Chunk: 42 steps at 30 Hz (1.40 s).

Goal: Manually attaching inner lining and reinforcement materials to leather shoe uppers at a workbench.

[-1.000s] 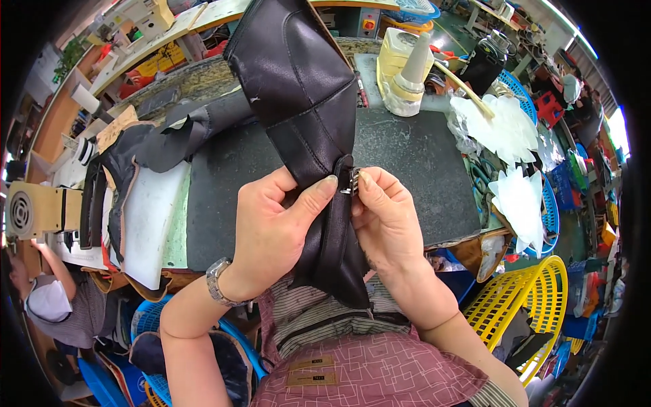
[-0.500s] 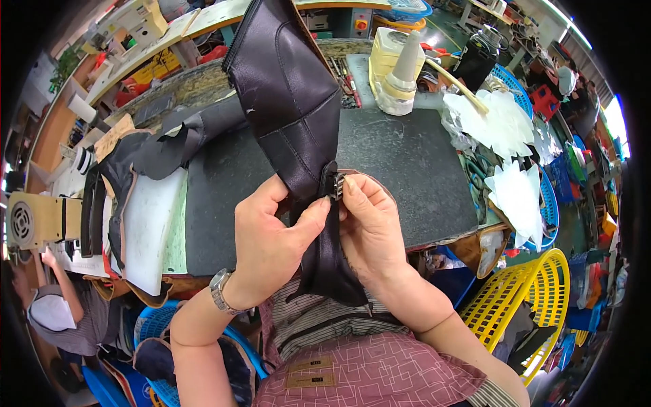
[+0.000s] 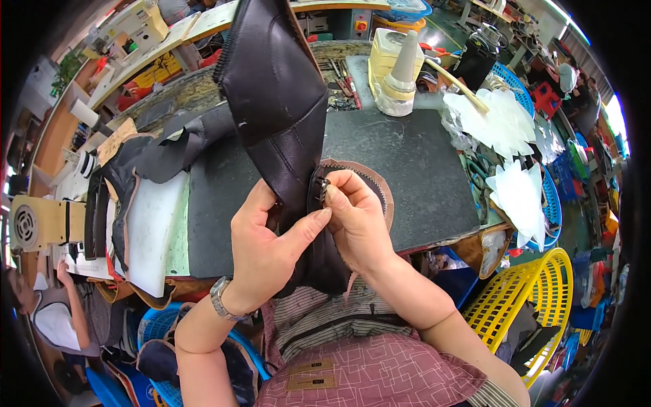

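A dark leather boot upper (image 3: 274, 85) with stitched seams hangs between my hands, its far end rising beyond the worktop's middle. My left hand (image 3: 268, 234) is closed on its narrow part, thumb pressed close to a strap end. At that strap sits a small metal buckle (image 3: 324, 192), which the fingertips of my right hand (image 3: 359, 220) pinch. A curved piece edged in pinkish-tan, part of the same work (image 3: 380, 183), shows behind my right hand. My fingers cover part of the buckle and strap.
Beneath lies a dark work mat (image 3: 430, 163). A glue pot with a cone top (image 3: 400, 74) and white plastic sheets (image 3: 495, 122) stand at right. Dark leather pieces (image 3: 169, 156) lie left. A yellow basket (image 3: 522, 305) is low right; another person (image 3: 61, 312) is low left.
The boot upper has tilted and shifted slightly left, and both hands have moved a little left with it. More of the tan-edged piece shows behind my right hand.
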### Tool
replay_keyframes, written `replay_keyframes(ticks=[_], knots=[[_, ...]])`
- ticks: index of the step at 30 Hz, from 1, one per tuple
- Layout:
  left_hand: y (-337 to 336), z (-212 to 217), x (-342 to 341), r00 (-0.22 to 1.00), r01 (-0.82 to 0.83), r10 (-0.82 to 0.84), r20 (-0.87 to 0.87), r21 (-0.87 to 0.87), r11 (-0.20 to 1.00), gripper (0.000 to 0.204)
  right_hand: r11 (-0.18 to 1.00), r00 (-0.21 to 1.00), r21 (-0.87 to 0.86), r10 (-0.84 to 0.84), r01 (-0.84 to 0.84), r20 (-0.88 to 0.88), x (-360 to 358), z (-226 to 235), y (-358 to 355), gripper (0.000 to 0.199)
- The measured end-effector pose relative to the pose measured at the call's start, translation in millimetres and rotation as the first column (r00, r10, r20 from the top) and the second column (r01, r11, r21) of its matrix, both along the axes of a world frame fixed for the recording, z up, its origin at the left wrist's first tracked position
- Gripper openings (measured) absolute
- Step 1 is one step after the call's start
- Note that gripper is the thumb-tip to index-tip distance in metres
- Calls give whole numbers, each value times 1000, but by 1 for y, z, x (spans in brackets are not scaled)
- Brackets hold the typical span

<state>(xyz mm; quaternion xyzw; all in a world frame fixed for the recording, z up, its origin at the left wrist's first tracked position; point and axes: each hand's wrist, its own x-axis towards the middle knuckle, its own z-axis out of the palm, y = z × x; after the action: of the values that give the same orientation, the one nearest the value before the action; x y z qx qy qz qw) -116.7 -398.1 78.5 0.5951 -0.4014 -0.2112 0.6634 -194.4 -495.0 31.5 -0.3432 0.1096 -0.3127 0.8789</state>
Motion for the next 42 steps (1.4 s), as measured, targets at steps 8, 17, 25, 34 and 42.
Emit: replay_keyframes(ticks=[8,17,25,34,42], knots=[[6,5,7,996,48,-43,-80,65,997,29,956,954,36,292,-291,-59,-6,5,-24,17],[6,4,11,989,106,-94,-110,110,988,23,970,970,-48,235,-238,-53,-8,3,-24,19],[-1,10,0,991,29,-29,-132,2,1000,19,960,991,-269,49,-82,-125,-4,12,-14,17],[2,8,12,987,123,-117,-115,54,991,18,913,916,82,397,-400,49,-9,5,-33,20],[-9,14,9,981,179,-161,-112,186,966,23,874,873,161,411,-459,262,-14,-5,-39,33]])
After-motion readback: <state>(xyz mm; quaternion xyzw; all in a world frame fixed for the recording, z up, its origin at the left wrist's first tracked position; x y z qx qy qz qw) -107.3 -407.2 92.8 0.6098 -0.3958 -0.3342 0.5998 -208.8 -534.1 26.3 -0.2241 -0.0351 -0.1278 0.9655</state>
